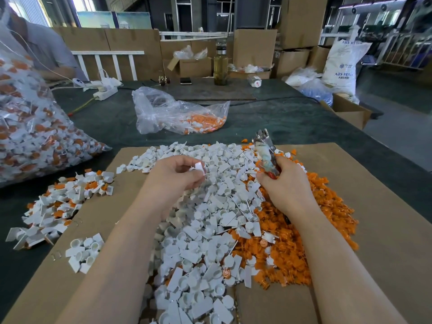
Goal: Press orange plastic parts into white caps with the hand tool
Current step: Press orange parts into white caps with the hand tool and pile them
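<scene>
My left hand (174,175) pinches a white cap (198,167) above a big heap of white caps (201,232). My right hand (284,181) grips the hand tool (265,152), pliers with metal jaws pointing up and away and a taped handle. An orange piece shows at my right fingers, just under the tool. To the right of the white heap lies a pile of orange plastic parts (327,220). Both heaps rest on a sheet of cardboard (385,206).
At the left lie a pile of joined white-and-orange pieces (63,206) and a small group of white caps (83,253). A full clear bag (30,122) stands far left, another bag (180,115) lies behind. Another person (42,50) sits at the back left. Boxes and a bottle (220,64) line the far edge.
</scene>
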Demonstrator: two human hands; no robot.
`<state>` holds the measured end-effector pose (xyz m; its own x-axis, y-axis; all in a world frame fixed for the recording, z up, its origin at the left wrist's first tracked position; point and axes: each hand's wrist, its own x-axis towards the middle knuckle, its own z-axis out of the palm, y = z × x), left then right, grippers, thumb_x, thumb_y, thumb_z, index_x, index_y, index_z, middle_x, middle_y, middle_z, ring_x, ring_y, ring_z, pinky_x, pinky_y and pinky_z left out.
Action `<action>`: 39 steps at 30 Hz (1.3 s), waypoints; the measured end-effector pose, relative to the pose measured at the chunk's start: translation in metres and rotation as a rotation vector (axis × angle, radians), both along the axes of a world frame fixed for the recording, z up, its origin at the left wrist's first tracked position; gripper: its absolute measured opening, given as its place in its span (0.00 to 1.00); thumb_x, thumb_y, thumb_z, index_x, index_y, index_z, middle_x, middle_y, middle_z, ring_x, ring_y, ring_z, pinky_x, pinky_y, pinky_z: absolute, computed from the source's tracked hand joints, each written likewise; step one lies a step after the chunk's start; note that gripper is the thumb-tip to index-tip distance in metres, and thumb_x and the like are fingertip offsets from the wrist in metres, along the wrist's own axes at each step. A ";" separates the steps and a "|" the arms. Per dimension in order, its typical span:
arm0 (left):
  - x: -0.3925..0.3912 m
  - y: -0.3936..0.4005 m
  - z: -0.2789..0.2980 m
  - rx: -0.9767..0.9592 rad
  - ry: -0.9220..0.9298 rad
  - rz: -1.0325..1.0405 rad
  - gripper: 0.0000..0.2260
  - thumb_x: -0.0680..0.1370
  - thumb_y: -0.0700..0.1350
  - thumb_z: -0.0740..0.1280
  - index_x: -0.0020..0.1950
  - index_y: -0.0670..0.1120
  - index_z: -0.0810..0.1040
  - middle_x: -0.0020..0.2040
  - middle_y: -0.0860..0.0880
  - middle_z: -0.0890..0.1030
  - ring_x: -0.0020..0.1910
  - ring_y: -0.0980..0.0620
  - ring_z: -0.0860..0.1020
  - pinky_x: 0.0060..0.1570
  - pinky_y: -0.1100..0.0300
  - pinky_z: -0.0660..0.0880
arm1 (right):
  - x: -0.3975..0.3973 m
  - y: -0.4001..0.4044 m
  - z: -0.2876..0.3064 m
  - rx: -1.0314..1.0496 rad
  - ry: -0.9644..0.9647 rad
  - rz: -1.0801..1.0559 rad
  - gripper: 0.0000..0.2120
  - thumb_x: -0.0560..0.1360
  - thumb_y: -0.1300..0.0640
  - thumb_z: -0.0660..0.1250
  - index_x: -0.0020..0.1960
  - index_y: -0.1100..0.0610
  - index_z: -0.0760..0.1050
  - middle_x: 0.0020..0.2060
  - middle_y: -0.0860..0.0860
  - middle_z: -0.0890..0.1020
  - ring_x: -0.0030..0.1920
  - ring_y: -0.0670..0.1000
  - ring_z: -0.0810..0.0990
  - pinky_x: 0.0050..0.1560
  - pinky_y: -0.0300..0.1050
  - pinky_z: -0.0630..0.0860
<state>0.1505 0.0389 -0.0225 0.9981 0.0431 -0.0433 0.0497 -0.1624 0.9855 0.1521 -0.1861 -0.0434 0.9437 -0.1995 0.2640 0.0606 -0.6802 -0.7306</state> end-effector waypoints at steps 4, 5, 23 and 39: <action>-0.002 -0.021 0.006 -0.219 -0.005 -0.078 0.04 0.77 0.32 0.69 0.48 0.40 0.78 0.45 0.43 0.86 0.47 0.46 0.86 0.48 0.57 0.83 | -0.003 0.006 0.003 0.148 -0.071 0.076 0.04 0.75 0.55 0.70 0.49 0.51 0.76 0.38 0.43 0.78 0.36 0.43 0.76 0.34 0.38 0.68; -0.003 -0.024 0.006 -0.224 -0.015 -0.086 0.04 0.77 0.33 0.69 0.47 0.41 0.77 0.45 0.44 0.87 0.47 0.47 0.86 0.47 0.57 0.83 | -0.003 0.008 0.004 0.166 -0.084 0.088 0.04 0.75 0.56 0.71 0.48 0.49 0.76 0.38 0.42 0.78 0.35 0.41 0.76 0.33 0.34 0.68; -0.010 -0.047 0.001 -0.050 -0.167 0.109 0.05 0.75 0.43 0.73 0.42 0.53 0.84 0.29 0.58 0.80 0.27 0.62 0.74 0.29 0.70 0.73 | -0.010 0.022 0.008 0.469 -0.189 0.232 0.10 0.76 0.61 0.69 0.44 0.46 0.78 0.29 0.42 0.76 0.29 0.44 0.70 0.28 0.34 0.69; -0.016 -0.056 0.007 -0.246 -0.114 0.179 0.04 0.71 0.39 0.77 0.40 0.46 0.83 0.33 0.49 0.85 0.34 0.52 0.85 0.34 0.65 0.79 | -0.015 0.032 0.012 0.285 -0.316 0.211 0.12 0.74 0.57 0.73 0.48 0.44 0.73 0.38 0.38 0.79 0.42 0.38 0.79 0.40 0.32 0.75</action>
